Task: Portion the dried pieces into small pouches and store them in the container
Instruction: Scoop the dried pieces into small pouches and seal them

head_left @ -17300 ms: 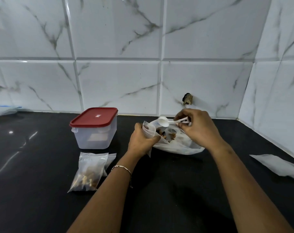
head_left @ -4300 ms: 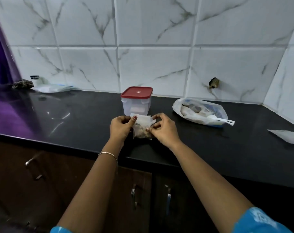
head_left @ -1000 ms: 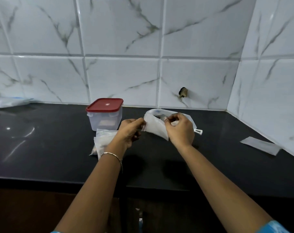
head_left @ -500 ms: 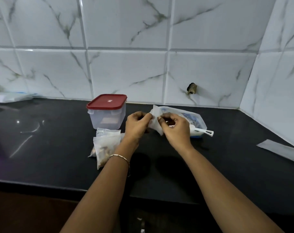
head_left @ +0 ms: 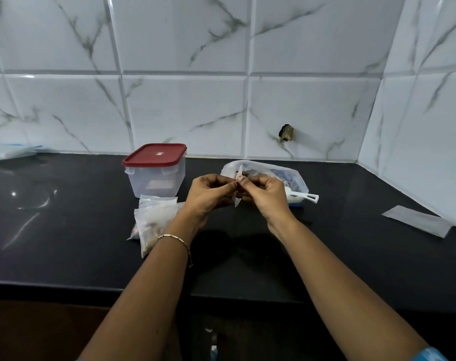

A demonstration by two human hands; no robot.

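The left hand (head_left: 211,194) and the right hand (head_left: 266,196) each pinch the top edge of a small pouch (head_left: 236,200); the fingers of both curl onto the film. The pouch appears empty and is held edge-on between the hands, above the countertop (head_left: 65,230) and directly in front of the supply bag (head_left: 273,170) of dried pieces. The white scoop (head_left: 303,196) rests in that bag, handle projecting to the right. The container (head_left: 156,178) stands at the back left with its red lid (head_left: 155,153) seated; the filled pouches (head_left: 155,220) lie just in front of it, outside it.

Probable step: parting the pouch mouth.

Hazards:
- the thin film layers may cling, so the fingertips slide without separating them;
- excess pull may tear a seam or distort the closure;
- a partly opened mouth may let pieces spill onto the countertop during scooping;
- freeing one hand for the scoop may let the mouth collapse;
- the lid must come off before storage is possible.
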